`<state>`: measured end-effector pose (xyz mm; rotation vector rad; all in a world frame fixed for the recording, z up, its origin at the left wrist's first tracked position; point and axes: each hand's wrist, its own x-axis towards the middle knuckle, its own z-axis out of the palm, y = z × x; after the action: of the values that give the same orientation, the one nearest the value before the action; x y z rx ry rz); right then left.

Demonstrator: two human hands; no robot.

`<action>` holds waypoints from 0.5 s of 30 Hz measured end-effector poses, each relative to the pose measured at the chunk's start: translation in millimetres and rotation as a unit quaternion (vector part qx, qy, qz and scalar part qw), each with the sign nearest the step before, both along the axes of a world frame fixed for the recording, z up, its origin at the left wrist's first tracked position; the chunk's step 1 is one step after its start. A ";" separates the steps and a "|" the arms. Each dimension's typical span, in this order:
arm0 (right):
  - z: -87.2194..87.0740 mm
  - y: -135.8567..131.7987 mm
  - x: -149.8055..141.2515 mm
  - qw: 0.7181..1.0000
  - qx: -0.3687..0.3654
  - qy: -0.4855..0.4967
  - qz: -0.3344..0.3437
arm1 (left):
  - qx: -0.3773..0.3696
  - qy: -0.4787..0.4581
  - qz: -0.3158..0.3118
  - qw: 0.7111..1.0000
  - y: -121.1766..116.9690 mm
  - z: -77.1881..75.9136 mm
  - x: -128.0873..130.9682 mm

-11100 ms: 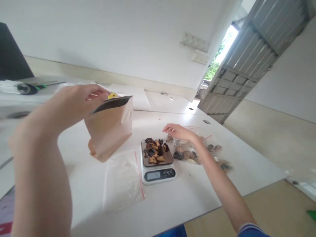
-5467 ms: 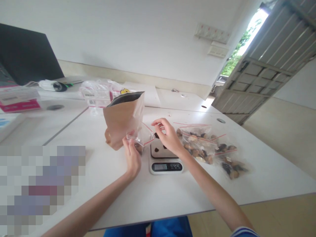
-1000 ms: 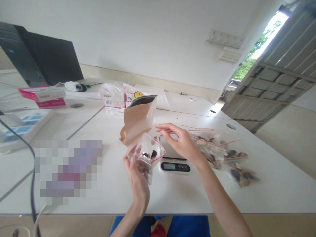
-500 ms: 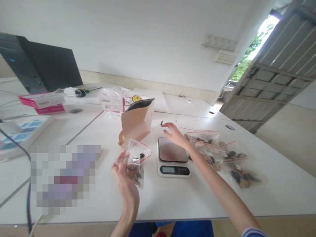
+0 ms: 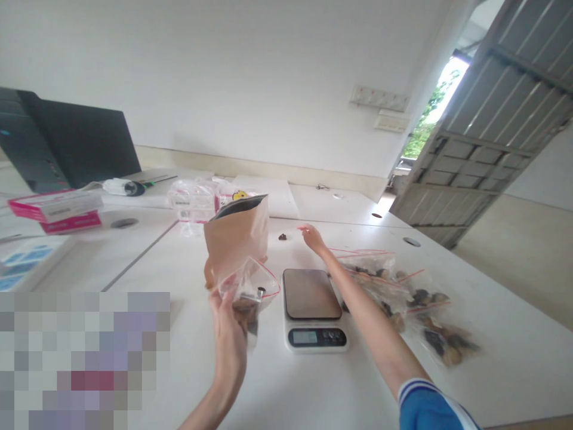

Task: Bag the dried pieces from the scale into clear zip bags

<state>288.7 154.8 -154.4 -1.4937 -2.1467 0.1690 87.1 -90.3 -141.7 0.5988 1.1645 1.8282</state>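
My left hand (image 5: 228,319) grips a clear zip bag (image 5: 248,304) with a red seal line; brown and dark pieces, like dried mushrooms, lie inside. The bag's mouth gapes toward the upper right. My right hand (image 5: 313,239) reaches past the scale to the tabletop, its fingers drawn together; whatever they pinch is too small to make out. A small dark piece (image 5: 282,237) lies on the table left of that hand. Between my forearms stands a kitchen scale (image 5: 312,294) with nothing on its metal plate. An open brown paper pouch (image 5: 235,239) stands upright behind the zip bag.
Several filled zip bags (image 5: 447,343) lie right of the scale, beside my right forearm. Pink boxes (image 5: 71,209), a plastic-wrapped pack (image 5: 192,200) and a black computer case (image 5: 85,140) stand at the back left. A blurred patch covers the front left.
My right hand has moved away from the small dark piece, to its right, and its fingers have closed. My left hand has brought the zip bag nearer the pouch. The view has tilted up.
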 end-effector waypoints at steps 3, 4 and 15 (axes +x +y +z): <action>-6.6 5.9 -3.2 1.000 -0.005 -0.014 0.007 | -0.014 0.054 -0.023 0.998 10.2 -5.4 10.8; -9.6 7.3 -8.8 0.999 -0.013 -0.021 0.020 | -0.009 0.066 -0.027 0.997 12.8 -7.4 14.2; -14.5 -1.2 -42.5 0.992 -0.102 0.018 0.072 | -0.019 0.103 -0.022 0.994 13.3 -23.1 15.8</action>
<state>246.1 153.6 -168.9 -1.4324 -2.2645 0.4758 102.9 -77.0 -164.8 0.7996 1.3079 1.7350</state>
